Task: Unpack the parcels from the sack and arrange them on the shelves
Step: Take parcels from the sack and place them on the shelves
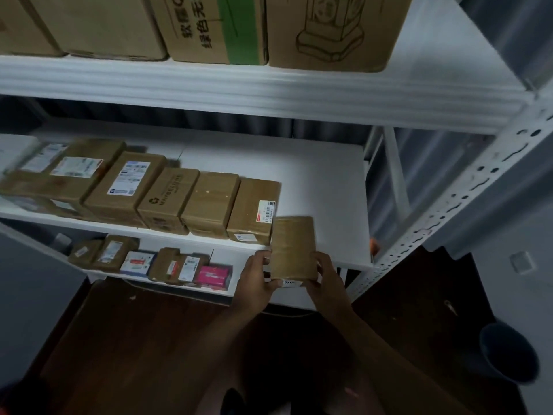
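Both forearms reach up from the bottom of the view, and the hands close on a small brown parcel (294, 248): the left hand (256, 275) curls its fingers round the left edge, the right hand (324, 277) pinches the right edge, thumbs underneath near a white sticker on the near end whose digits look like "70", too blurred to be sure. Held at both sides like this, the parcel stays square and level, which I judge is for sliding it straight onto the middle shelf (326, 181), where it sits at the front lip just beside the last box in the row (253, 212). That row runs tight, side by side, so the free white board to the right is the natural next slot. Labels now: one box (169, 196) reads "MAYBELLINE" with a recycling mark, its neighbour to the left (127, 182) carries a white and blue shipping label, and the end box shows a barcode sticker, its text unreadable. Up top, a big carton (217, 28) bears Chinese characters beside a green band. Down on the lower shelf (236, 260), small packets line up, one of them pink (214, 277). No sack shows anywhere in this view.
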